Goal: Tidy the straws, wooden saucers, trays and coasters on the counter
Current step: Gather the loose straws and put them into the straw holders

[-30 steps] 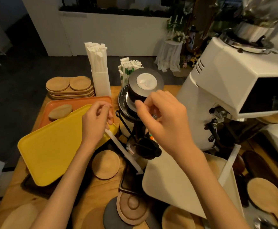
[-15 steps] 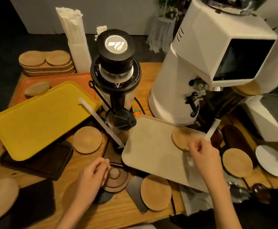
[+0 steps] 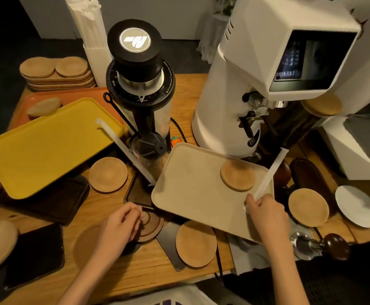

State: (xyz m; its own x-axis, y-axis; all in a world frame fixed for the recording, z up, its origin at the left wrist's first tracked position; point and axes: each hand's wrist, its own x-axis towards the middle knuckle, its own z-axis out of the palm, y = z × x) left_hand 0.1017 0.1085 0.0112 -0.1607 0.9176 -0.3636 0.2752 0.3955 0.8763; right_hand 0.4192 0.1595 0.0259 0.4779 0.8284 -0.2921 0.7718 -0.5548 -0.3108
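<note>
My right hand [image 3: 265, 214] pinches a wrapped straw [image 3: 270, 172] over the beige tray [image 3: 190, 186]; my left hand [image 3: 118, 227] curls around a wooden coaster [image 3: 154, 226].

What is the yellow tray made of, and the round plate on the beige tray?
The yellow tray looks like plastic: smooth, evenly coloured, with a moulded rounded rim. The round saucer on the beige tray looks like pale matte wood, though its grain is too blurred to be sure.
</note>
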